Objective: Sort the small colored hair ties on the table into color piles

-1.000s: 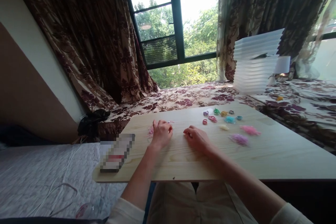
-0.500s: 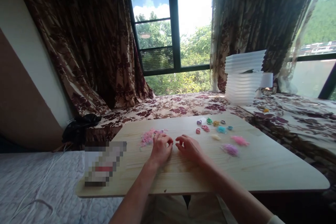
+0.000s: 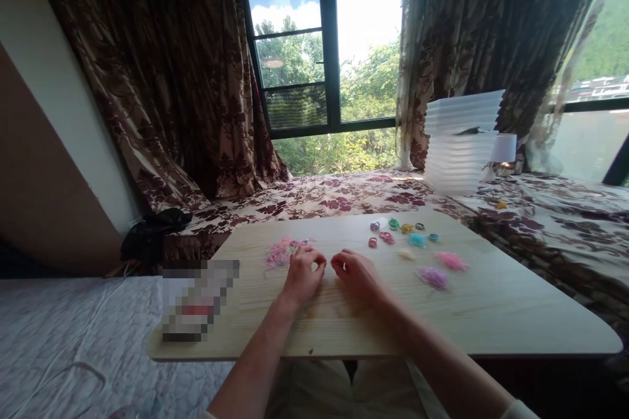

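Observation:
My left hand (image 3: pixel 303 273) is over the middle of the table, thumb and forefinger closed in a pinch. Facing it, a small gap away, my right hand (image 3: pixel 358 275) is pinched in the same way. Anything between the fingertips is too small to make out. Just behind my left hand lies a loose pile of thin pink and mixed-colour bands (image 3: pixel 281 253). Right of my right hand are a purple heap of bands (image 3: pixel 434 278), a pink heap (image 3: pixel 452 261) and a small pale yellow heap (image 3: pixel 406 254).
Several small coloured bundles, among them a green one (image 3: pixel 394 224) and a turquoise one (image 3: pixel 417 240), lie at the table's back right. A blurred-out flat item (image 3: pixel 196 308) rests on the wooden table (image 3: pixel 344 334) at left. Behind stand stacked white sheets (image 3: pixel 459 157) and a lamp (image 3: pixel 504 148).
The fingers of my right hand have closed from slightly parted into a pinch. My left hand keeps its pinch. The whole view has shifted slightly.

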Motion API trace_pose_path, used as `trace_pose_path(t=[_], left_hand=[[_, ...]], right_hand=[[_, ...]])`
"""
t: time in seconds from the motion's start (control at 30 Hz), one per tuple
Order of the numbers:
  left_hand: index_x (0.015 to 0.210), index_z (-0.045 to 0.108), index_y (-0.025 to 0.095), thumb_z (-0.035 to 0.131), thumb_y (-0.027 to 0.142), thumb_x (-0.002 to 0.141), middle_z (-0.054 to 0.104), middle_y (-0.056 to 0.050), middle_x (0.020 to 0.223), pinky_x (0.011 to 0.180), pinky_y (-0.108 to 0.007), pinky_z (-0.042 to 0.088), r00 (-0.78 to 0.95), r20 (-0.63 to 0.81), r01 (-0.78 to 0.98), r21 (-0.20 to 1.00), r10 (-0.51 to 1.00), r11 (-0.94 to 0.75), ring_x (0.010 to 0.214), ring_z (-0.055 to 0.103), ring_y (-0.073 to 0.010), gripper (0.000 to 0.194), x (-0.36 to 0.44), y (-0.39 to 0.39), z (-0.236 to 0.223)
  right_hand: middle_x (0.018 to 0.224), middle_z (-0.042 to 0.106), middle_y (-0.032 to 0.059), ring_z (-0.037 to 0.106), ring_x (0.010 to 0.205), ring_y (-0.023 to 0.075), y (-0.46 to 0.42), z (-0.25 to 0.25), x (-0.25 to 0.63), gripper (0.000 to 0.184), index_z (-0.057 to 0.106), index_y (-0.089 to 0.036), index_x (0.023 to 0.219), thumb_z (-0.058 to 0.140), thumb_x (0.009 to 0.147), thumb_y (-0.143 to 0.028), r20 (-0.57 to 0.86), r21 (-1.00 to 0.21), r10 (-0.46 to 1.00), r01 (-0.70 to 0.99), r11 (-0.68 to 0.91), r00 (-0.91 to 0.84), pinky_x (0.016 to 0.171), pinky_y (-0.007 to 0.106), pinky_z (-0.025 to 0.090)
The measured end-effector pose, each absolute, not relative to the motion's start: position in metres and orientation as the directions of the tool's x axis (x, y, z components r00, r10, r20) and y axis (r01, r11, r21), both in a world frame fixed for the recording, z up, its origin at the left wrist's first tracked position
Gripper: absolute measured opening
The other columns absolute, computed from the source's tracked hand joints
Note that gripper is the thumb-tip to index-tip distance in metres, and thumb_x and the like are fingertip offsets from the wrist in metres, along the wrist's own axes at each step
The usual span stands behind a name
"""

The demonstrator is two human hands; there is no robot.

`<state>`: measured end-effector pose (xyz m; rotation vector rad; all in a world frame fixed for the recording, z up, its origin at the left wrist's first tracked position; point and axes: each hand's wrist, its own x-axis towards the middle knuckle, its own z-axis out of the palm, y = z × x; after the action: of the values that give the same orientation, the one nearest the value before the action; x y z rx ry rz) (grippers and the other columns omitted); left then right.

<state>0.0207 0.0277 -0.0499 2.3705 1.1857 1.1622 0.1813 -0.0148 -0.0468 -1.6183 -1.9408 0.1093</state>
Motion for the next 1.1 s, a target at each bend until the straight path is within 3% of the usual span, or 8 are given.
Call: trace_pose_path(t=[0.27,0.63,0.9,1.1], left_hand=[[0.075,0.069,0.021,0.060,0.013,0.076,0.066,-0.004,0.092,0.093,-0.037,0.045,0.338,0.543,0.558,0.542,0.768,-0.629,0.097,0.057,-0.0187,0.012,0.020,0.027,-0.050],[0.074,0.069,0.021,0.059,0.013,0.076,0.067,-0.004,0.091,0.093,-0.036,0.044,0.337,0.559,0.577,0.513,0.758,-0.635,0.096,0.058,-0.0183,0.012,0.019,0.030,-0.051],[0.076,0.069,0.024,0.057,0.017,0.079,0.071,-0.004,0.095,0.095,-0.039,0.040,0.114,0.580,0.815,0.410,0.807,-0.410,0.105,0.053,-0.0233,0.014,-0.006,0.045,-0.052],[0.075,0.068,0.025,0.057,0.022,0.081,0.071,-0.004,0.100,0.094,-0.040,0.038,0.066,0.548,0.854,0.401,0.834,-0.331,0.108,0.051,-0.0257,0.013,-0.014,0.050,-0.056]], right_hand=[[0.088,0.069,0.0021,0.061,0.077,0.0141,-0.015,-0.049,0.182,0.024,0.067,-0.023,0.101,0.050,0.085,-0.029,0.401,-0.436,0.914,0.863,0.256,-0.068,0.073,0.025,0.042],[0.084,0.068,0.0029,0.059,0.073,0.0132,-0.015,-0.046,0.181,0.025,0.069,-0.021,0.085,0.045,0.088,-0.025,0.417,-0.414,0.906,0.872,0.262,-0.074,0.068,0.024,0.039],[0.085,0.069,0.0022,0.060,0.074,0.0128,-0.016,-0.042,0.182,0.024,0.070,-0.022,0.083,0.046,0.084,-0.020,0.351,-0.356,0.935,0.916,0.185,-0.052,0.065,0.023,0.037],[0.082,0.071,0.0031,0.059,0.068,0.0136,-0.032,-0.012,0.203,0.021,0.072,-0.022,0.076,0.051,0.080,-0.019,0.288,-0.291,0.955,0.944,0.154,-0.067,0.059,0.023,0.034]])
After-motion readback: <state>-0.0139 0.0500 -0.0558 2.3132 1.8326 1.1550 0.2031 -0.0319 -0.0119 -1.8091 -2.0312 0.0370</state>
